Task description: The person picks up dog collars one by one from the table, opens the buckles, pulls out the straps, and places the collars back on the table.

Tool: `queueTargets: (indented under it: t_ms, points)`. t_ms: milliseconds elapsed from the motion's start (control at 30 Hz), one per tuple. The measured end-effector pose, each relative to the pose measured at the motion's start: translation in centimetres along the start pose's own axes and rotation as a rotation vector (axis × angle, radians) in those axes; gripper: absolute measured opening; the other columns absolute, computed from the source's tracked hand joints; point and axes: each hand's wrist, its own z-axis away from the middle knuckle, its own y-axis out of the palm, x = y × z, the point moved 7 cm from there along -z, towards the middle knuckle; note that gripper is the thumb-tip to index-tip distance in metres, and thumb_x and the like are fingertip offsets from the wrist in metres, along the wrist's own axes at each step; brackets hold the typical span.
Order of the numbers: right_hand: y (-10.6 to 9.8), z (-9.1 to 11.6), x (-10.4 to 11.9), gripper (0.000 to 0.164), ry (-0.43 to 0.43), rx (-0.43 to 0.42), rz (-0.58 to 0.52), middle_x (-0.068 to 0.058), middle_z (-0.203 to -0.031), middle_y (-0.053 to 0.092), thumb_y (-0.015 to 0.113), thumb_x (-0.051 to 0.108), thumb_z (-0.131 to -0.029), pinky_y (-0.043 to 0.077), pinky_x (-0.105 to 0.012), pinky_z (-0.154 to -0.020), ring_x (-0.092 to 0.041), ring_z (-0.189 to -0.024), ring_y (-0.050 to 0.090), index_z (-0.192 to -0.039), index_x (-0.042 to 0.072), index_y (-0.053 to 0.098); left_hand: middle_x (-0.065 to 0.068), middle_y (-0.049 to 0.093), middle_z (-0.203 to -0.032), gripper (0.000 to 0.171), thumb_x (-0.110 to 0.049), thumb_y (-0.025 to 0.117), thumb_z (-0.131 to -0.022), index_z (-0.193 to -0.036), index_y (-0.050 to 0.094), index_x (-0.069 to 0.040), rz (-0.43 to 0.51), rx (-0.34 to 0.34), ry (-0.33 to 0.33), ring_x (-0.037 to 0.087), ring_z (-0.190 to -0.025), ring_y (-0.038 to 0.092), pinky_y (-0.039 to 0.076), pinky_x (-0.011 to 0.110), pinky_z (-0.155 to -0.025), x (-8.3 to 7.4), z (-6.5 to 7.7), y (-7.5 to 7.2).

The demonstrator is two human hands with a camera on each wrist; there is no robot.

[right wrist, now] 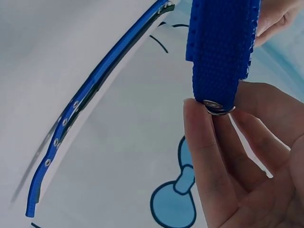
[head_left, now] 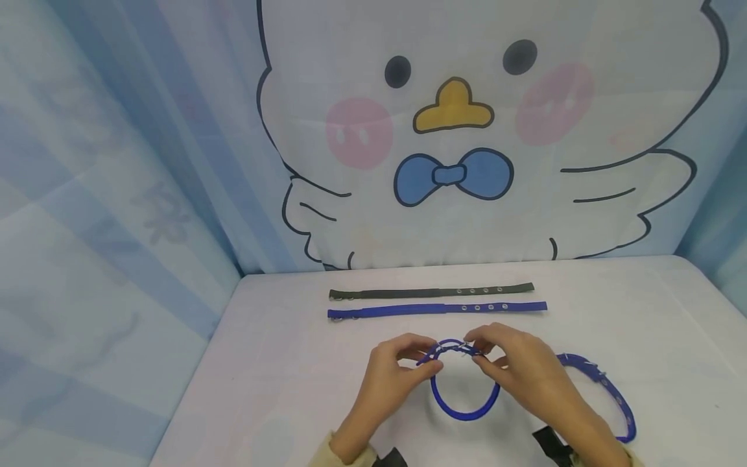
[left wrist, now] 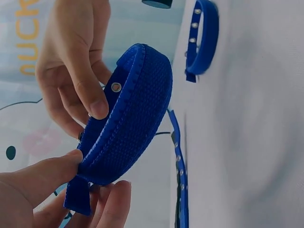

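Observation:
A blue webbing collar [head_left: 465, 415] with metal eyelets is bent into a loop above the table, held by both hands. My left hand [head_left: 392, 370] pinches it on the left with thumb and fingers, and a short strap end [left wrist: 78, 197] sticks out past the thumb. Opposite, my right hand [head_left: 522, 363] pinches the other side of the loop near its top. The right wrist view shows a metal ring [right wrist: 218, 108] on the band, right at the right fingertips. One eyelet [left wrist: 116, 87] shows on the loop's inner face; the right fingers partly hide the band beside it.
Two straightened collars, one dark green [head_left: 403, 294] and one blue [head_left: 403, 311], lie side by side farther back on the white table [head_left: 262, 363]. A second looped blue collar [head_left: 621, 395] lies at the right, partly behind the right forearm. A cartoon-printed curtain [head_left: 467, 233] hangs behind the table.

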Motion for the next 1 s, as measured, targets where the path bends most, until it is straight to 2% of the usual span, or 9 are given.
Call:
queueTargets:
  t_ms: [167, 367, 633, 833, 1000]
  points:
    - [-0.2, 0.1, 0.8, 0.031, -0.020, -0.024, -0.032, 0.002, -0.100, 0.072, 0.083, 0.011, -0.080, 0.062, -0.031, -0.071, -0.018, -0.089, 0.070, -0.109, 0.016, 0.071, -0.006, 0.075, -0.101, 0.028, -0.027, 0.080, -0.084, -0.110, 0.073, -0.019, 0.035, 0.005, 0.003, 0.008, -0.093, 0.068, 0.058, 0.021, -0.078, 0.1, 0.2, -0.7]
    - [-0.4, 0.2, 1.4, 0.031, -0.053, -0.048, -0.062, 0.004, -0.098, 0.072, 0.083, 0.011, -0.080, 0.061, -0.028, -0.070, -0.017, -0.088, 0.070, -0.108, 0.017, 0.071, -0.008, 0.074, -0.101, 0.029, -0.029, 0.080, -0.084, -0.111, 0.073, -0.020, 0.058, -0.005, -0.029, 0.007, -0.094, 0.068, 0.058, 0.022, -0.080, 0.2, 0.5, -1.3]
    - [-0.4, 0.2, 2.0, 0.029, -0.064, -0.038, -0.091, 0.003, -0.101, 0.072, 0.082, 0.013, -0.081, 0.061, -0.027, -0.071, -0.015, -0.088, 0.070, -0.107, 0.017, 0.071, -0.006, 0.074, -0.102, 0.032, -0.030, 0.080, -0.084, -0.113, 0.073, -0.018, 0.095, -0.015, -0.051, 0.010, -0.096, 0.068, 0.059, 0.022, -0.077, 0.2, 1.0, -1.9]
    - [-0.6, 0.3, 2.5, 0.024, -0.091, -0.070, -0.120, 0.005, -0.101, 0.070, 0.080, 0.019, -0.084, 0.060, -0.025, -0.071, -0.013, -0.088, 0.068, -0.106, 0.018, 0.070, -0.007, 0.074, -0.101, 0.030, -0.029, 0.081, -0.083, -0.111, 0.074, -0.020, 0.092, -0.034, -0.027, 0.011, -0.096, 0.068, 0.059, 0.021, -0.075, -0.1, 1.4, -2.4]
    - [-0.8, 0.4, 3.2, 0.020, -0.162, -0.137, -0.158, 0.009, -0.101, 0.067, 0.079, 0.020, -0.086, 0.059, -0.025, -0.076, -0.010, -0.093, 0.065, -0.105, 0.021, 0.070, -0.006, 0.073, -0.102, 0.029, -0.027, 0.081, -0.084, -0.111, 0.073, -0.022, 0.092, -0.032, -0.011, 0.010, -0.095, 0.068, 0.059, 0.020, -0.074, -0.5, 1.6, -2.4]
